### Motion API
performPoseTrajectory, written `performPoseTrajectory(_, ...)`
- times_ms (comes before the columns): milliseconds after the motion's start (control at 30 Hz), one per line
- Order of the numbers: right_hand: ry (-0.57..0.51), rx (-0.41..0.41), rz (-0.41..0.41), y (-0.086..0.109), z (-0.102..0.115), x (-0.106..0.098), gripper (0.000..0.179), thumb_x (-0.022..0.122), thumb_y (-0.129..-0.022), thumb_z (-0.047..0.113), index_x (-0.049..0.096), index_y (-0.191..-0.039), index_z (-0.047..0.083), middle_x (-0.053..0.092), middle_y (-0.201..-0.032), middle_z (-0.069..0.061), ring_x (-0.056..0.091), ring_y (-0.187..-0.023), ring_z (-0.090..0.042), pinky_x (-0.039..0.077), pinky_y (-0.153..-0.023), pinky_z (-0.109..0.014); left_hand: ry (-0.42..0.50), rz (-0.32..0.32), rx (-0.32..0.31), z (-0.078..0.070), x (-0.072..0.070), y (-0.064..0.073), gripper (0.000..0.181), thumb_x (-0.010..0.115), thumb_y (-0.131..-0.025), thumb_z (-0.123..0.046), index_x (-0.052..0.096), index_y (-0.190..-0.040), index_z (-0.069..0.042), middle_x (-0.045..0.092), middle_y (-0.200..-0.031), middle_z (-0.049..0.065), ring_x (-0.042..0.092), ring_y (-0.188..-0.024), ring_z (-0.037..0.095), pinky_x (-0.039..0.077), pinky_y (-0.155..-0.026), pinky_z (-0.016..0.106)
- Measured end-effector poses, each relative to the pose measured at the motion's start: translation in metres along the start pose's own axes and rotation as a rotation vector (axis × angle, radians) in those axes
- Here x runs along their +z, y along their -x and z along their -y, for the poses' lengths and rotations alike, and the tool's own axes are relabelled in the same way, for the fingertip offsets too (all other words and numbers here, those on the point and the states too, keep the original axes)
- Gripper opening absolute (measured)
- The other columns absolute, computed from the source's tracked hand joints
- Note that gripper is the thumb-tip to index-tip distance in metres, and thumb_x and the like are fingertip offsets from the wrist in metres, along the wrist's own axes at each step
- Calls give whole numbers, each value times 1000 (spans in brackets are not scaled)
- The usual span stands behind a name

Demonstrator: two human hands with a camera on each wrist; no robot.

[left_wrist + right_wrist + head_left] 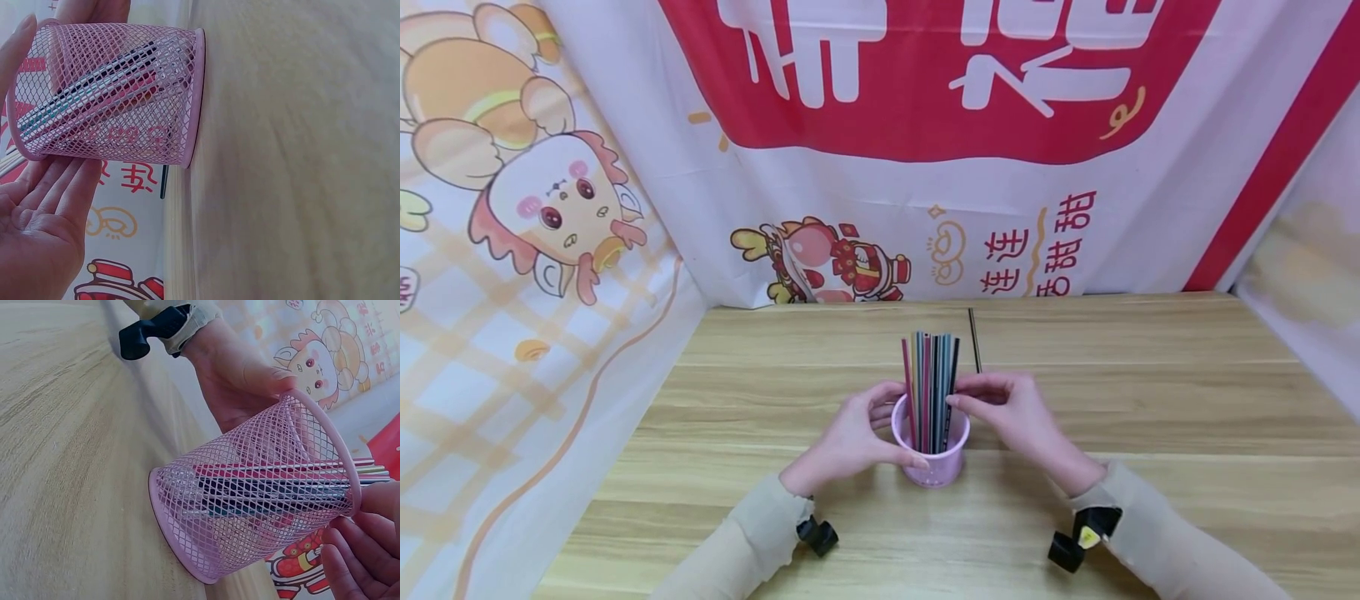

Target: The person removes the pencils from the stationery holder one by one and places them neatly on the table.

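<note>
A pink mesh pen cup (942, 471) stands upright on the table, holding several slim pencil-like sticks (931, 367) in red, yellow, grey-blue and black. My left hand (857, 437) holds the cup near its rim, thumb on the near side and fingers on the far side. At the right of the rim, the thumb and fingers of my right hand (1015, 412) pinch a dark stick standing in the cup. Through the mesh in the right wrist view, the lower ends of the sticks (269, 487) look clear. One more dark stick (974, 337) lies behind my right hand.
The wooden table (760, 367) reaches back to a printed cloth (925, 179). Another printed cloth (542, 333) hangs along the left side. Black wrist mounts (816, 535) sit on both sleeves, close to the table.
</note>
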State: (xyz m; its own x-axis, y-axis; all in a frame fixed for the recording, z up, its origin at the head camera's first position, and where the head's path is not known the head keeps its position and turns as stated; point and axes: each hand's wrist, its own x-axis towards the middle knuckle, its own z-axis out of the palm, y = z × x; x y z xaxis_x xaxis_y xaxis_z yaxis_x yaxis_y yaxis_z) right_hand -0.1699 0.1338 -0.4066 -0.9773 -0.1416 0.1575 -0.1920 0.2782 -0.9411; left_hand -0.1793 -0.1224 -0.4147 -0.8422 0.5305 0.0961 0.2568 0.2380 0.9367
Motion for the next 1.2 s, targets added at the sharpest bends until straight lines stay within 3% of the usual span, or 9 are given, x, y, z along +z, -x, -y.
performPoseTrajectory(633,-55,19,-37,6,2,-2,29,83,-87,21,75,-111,6,75,-108,-6,70,-97,-21,59,-86,-28,2,5,6,0,0,-1,88,98,-64,-14,55,-140,-7,60,-139,8,61,-123,24,49,-105,32)
performPoseTrajectory(1033,-48,35,-45,4,6,-11,33,83,-87,25,75,-112,5,76,-104,-7,71,-92,-22,60,-81,-29,2,7,7,0,0,-1,88,98,-64,-14,54,-140,-7,60,-139,8,61,-124,24,49,-105,32)
performPoseTrajectory(1200,-131,50,-28,4,12,-17,36,82,-89,20,71,-115,-1,75,-105,-13,73,-90,-25,62,-82,-33,-1,1,4,-1,0,-1,89,98,-63,-13,54,-140,-6,60,-138,9,61,-123,25,49,-105,32)
